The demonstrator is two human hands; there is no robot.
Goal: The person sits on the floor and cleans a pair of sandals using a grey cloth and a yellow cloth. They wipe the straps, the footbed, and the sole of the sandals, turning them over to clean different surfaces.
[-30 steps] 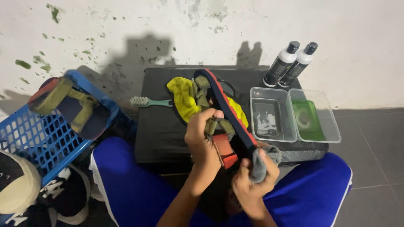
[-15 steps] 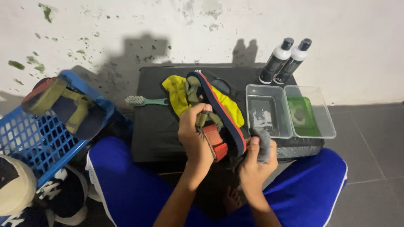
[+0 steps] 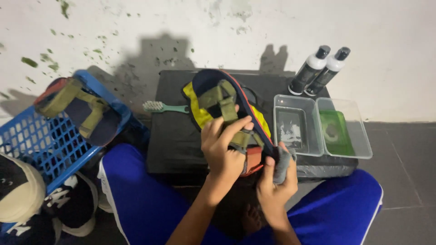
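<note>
My left hand grips a dark sandal with olive-green straps, fingers wrapped over the straps, sole edge turned to the right. My right hand holds a small grey cloth pressed against the sandal's heel end, by its red-edged sole. Under the sandal a yellow cloth lies on a black low table. My blue-trousered knees sit on either side below.
A green-handled brush lies on the table's left part. Two clear plastic tubs, one with green liquid, stand right, with two black-and-white bottles behind. A blue basket holds the matching sandal; shoes lie at lower left.
The sandal has turned so its straps face up more. My right hand with the grey cloth has stayed at the heel end, shifting slightly along the sole edge.
</note>
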